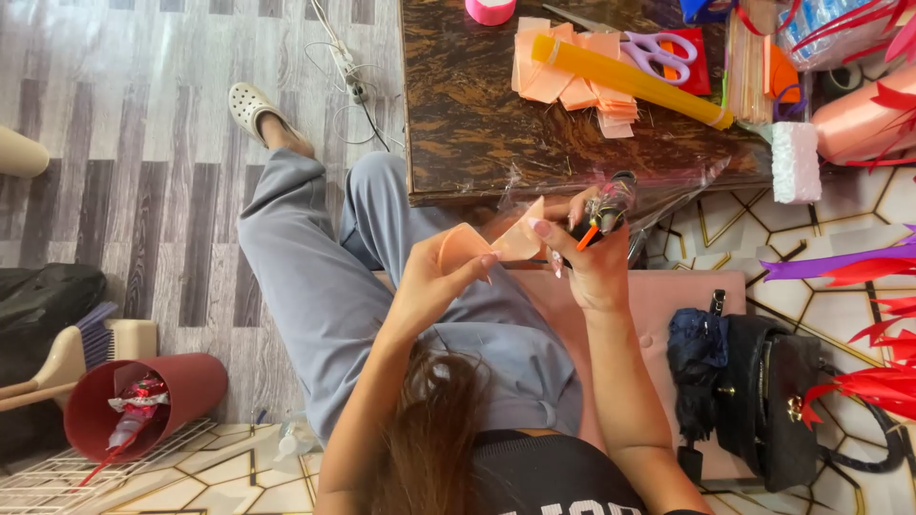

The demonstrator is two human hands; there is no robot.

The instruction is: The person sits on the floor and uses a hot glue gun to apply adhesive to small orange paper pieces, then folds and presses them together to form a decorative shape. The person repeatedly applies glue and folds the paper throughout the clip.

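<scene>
Left hand (434, 277) pinches folded peach ribbon (491, 243) over lap | right hand (592, 253) grips dark tool (601, 215), maybe a glue gun | keep fold tight, fingertips off the tip | table (458, 114) ahead

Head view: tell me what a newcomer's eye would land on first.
The two hands in the middle draw the eye: the left hand pinches a folded peach ribbon piece, while the right hand has its grip on a dark glue gun. Above them on the brown table lie a stack of peach ribbon squares, a long yellow tube and purple scissors. A red bucket lies tipped at lower left.
</scene>
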